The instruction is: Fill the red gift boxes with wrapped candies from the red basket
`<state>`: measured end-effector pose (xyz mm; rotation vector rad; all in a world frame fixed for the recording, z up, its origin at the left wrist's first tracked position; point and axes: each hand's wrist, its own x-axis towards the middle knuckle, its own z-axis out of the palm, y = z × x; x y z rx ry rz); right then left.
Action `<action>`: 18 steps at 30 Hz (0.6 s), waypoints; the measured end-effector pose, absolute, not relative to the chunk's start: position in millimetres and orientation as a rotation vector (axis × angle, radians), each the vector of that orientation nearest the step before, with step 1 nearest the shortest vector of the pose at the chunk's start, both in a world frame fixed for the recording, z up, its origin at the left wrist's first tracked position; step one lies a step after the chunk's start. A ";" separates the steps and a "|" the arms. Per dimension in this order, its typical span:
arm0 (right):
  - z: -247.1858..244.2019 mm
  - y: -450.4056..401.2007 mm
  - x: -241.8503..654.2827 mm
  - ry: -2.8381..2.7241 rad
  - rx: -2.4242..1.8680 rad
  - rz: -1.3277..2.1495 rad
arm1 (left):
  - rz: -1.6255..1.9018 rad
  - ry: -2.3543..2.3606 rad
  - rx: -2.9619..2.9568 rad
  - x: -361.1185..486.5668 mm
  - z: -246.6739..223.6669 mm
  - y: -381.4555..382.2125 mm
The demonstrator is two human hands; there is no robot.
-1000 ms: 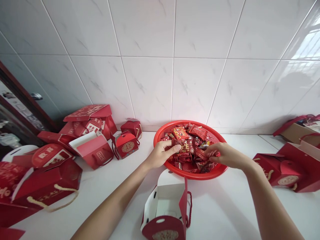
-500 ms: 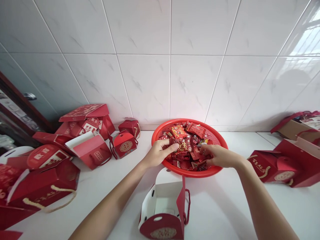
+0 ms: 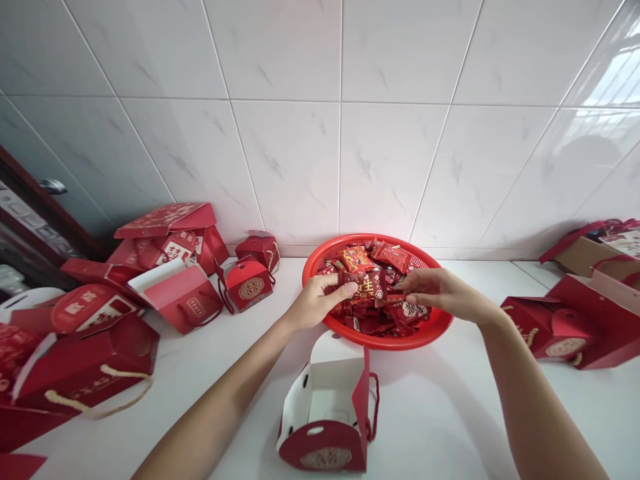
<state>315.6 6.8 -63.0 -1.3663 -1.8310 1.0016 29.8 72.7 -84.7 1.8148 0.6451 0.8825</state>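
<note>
My left hand (image 3: 320, 300) is closed on a dark red candy packet (image 3: 367, 285) with gold lettering, its thumb on top. The packet is held over the left and middle part of a red plastic basket (image 3: 445, 327) filled with wrapped candies (image 3: 393, 255). My right hand (image 3: 443, 293) hovers above the basket's right side, thumb and fingers drawn together in a pinch. What lies between its fingertips, if anything, is hidden. Just below them is another dark red packet (image 3: 414, 311). In front of the basket stands an open red gift box (image 3: 333, 450) with a white inside and a red cord handle.
Red gift boxes (image 3: 185, 300) of several sizes crowd the left of the white counter (image 3: 440, 413). More red boxes (image 3: 555, 330) stand at the right, beside a brown carton (image 3: 583, 260). A tiled wall (image 3: 390, 173) rises behind the basket.
My right hand has lifted out of the candies and shifted slightly up and right, uncovering a packet beneath. The left hand still holds its packet in about the same place.
</note>
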 end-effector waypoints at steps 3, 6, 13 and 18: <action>-65.7 9.9 315.0 -1.768 -1.417 0.875 | 0.883 0.643 1.818 29.9 -84.7 72.7; -71.2 15.3 316.2 -1.793 -1.590 0.628 | 0.857 0.645 1.809 29.8 -85.0 72.5; -77.0 19.4 317.0 -1.942 -1.751 0.432 | 0.882 0.691 1.851 30.6 -85.6 72.5; -69.6 15.7 313.1 -1.963 -1.809 0.358 | 0.871 0.713 1.856 30.6 -86.3 72.8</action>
